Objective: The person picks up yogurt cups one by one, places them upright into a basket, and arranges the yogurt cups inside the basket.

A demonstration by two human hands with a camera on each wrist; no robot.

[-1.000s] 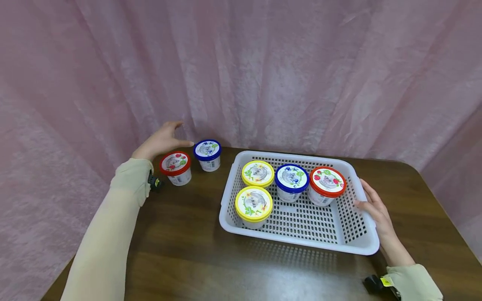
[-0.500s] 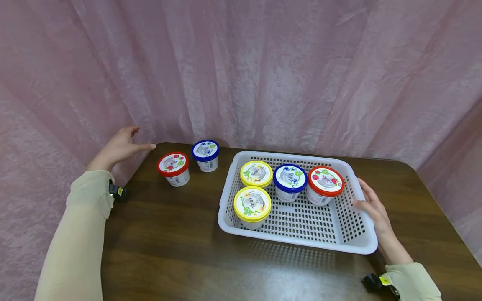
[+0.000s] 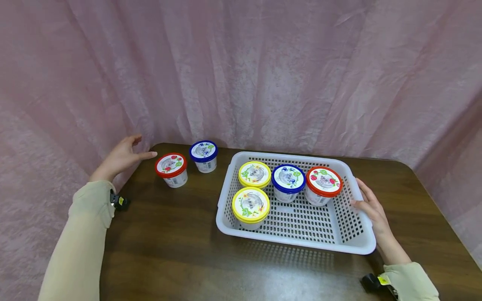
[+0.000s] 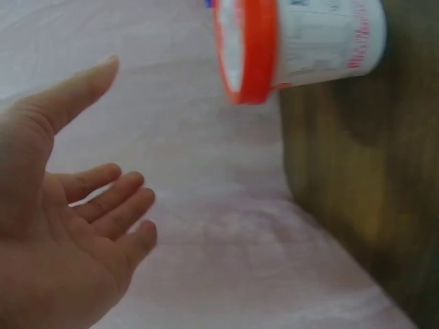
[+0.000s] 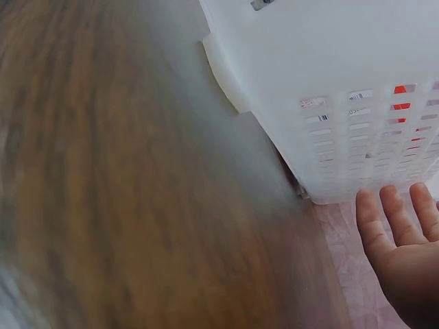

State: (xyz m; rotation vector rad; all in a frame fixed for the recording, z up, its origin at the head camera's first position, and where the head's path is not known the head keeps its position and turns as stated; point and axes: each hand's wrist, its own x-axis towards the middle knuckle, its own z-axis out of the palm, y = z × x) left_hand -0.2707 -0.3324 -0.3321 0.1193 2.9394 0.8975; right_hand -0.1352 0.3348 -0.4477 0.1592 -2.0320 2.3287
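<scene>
One empty left hand [image 3: 120,156], fingers parted, should cup the nearest red-lidded round white tub [image 3: 172,170] evenly; the right hand [image 3: 378,217] grips a white perforated plastic basket [image 3: 293,242].

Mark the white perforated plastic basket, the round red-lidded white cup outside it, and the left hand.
White perforated plastic basket [image 3: 299,220], head view: bare part of its floor.
Round red-lidded white cup outside the basket [image 3: 171,169], head view: on its lid.
Left hand [image 3: 122,156], head view: middle of the hand.

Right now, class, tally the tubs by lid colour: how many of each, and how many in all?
Red tubs: 2
Yellow tubs: 2
Blue tubs: 2
Total: 6
</scene>
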